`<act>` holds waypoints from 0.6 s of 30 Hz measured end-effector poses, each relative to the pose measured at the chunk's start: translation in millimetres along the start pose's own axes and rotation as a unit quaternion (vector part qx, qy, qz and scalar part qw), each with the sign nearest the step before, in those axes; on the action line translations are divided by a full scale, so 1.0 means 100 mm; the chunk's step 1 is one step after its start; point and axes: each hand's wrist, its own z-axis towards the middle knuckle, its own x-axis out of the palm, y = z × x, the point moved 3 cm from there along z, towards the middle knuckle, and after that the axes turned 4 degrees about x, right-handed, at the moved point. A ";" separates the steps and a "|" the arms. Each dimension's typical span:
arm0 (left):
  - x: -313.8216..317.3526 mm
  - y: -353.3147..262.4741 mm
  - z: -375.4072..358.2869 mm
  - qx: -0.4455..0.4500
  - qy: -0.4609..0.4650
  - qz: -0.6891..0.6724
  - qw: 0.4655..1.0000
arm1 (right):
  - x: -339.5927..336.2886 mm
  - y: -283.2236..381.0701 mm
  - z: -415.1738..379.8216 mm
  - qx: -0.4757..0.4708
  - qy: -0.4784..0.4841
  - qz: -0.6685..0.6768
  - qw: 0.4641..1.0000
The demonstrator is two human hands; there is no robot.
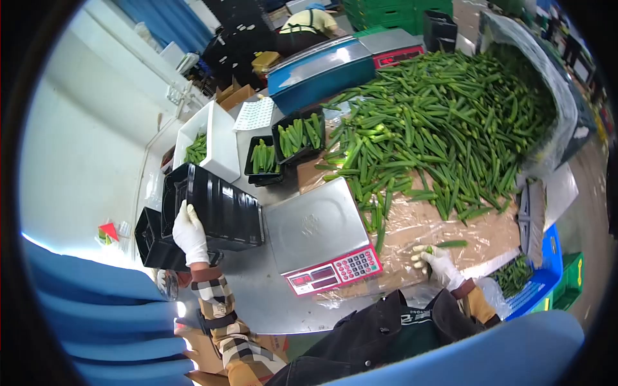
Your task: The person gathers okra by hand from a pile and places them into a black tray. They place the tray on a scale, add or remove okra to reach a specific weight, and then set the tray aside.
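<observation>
My left hand (pixel 190 237), in a white glove, has its fingers closed on the near end of a stack of black trays (pixel 222 202) lying on its side. My right hand (pixel 439 264), also gloved, is curled over the plastic-covered cardboard, with an okra pod (pixel 452 244) right by its fingertips; whether it grips the pod is unclear. Between the hands sits a scale (pixel 309 225) with a bare metal plate and a red keypad. A large heap of okra (pixel 444 122) spreads behind my right hand. Two black trays of okra (pixel 264 157) (pixel 299 136) stand behind the scale.
A white bin (pixel 209 138) with some okra stands behind the tray stack. At the back are a blue box (pixel 322 74), a second scale (pixel 398 56) and a person (pixel 308 22) bending over. A blue crate (pixel 534 289) and a green crate (pixel 570 283) are at the right.
</observation>
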 end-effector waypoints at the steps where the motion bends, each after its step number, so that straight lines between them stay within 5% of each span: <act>1: 0.04 0.12 0.02 0.020 -0.031 -0.023 0.999 | 0.00 -0.01 -0.03 -0.006 0.002 -0.006 1.000; 6: 0.22 0.55 0.35 -0.079 0.124 -0.206 0.967 | -0.10 -0.01 -0.11 -0.050 0.012 -0.032 0.998; 11: 0.20 0.87 0.42 -0.152 0.024 -0.377 0.913 | -0.31 -0.01 -0.25 -0.059 -0.040 -0.017 0.997; 13: -0.22 0.52 0.26 -0.108 -0.176 -0.313 0.927 | -0.44 -0.08 -0.23 -0.049 -0.062 -0.008 0.997; 15: -0.64 -0.01 0.02 -0.011 -0.277 -0.140 0.950 | -0.53 -0.11 -0.28 -0.039 -0.078 -0.006 0.996; 18: -0.69 -1.02 -0.59 0.139 -0.194 -0.251 0.938 | -0.52 -0.12 -0.39 -0.022 -0.079 -0.002 0.997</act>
